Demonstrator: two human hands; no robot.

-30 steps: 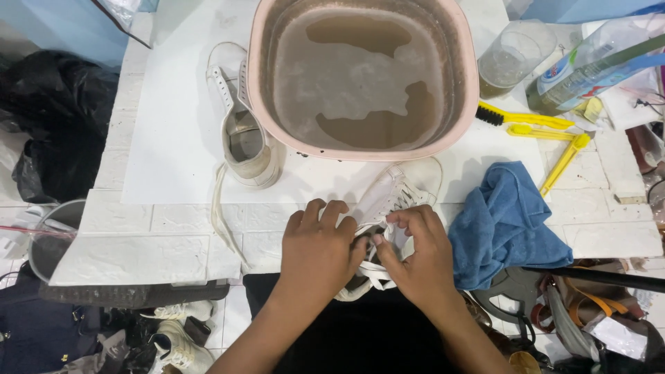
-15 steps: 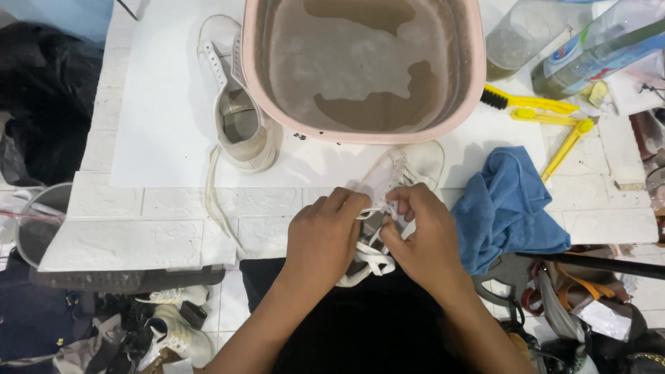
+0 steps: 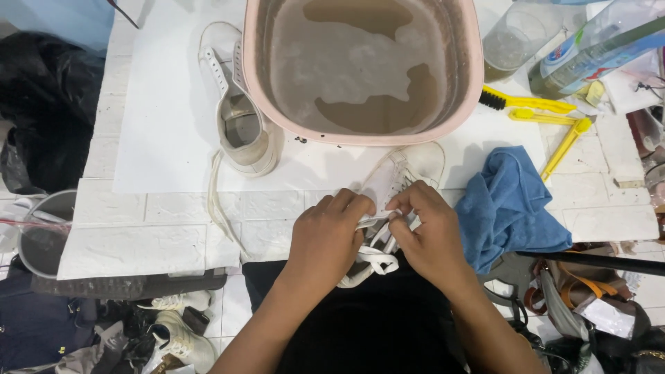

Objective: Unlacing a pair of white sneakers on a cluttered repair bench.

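White flat shoelace (image 3: 374,257) runs between both hands at the near edge of the white brick-patterned tabletop (image 3: 138,239), threaded through a pale white sneaker (image 3: 405,170) whose toe points away toward the basin. The left hand (image 3: 325,239) pinches the lace between thumb and curled fingers, closed tight on it; the right hand (image 3: 433,239) is likewise closed, its fingertips gripping the lace at the eyelets. Holding the shoe close to the body, over the dark lap, seems to steady it while the lace is worked. A loose loop of lace hangs just below the grip.

Beyond the grip stands a round pink plastic basin (image 3: 471,76) of murky brown water. Left of the grip and farther off, a second cream sneaker (image 3: 242,131) stands on a white sheet (image 3: 159,104), its lace trailing toward the table edge. Right of the grip lies a crumpled blue cloth (image 3: 509,204), touching the held shoe's side. Farther right and away lie a yellow-handled brush with black bristles (image 3: 526,102) and a clear plastic bottle (image 3: 596,52) with a blue and red label, lying on its side.
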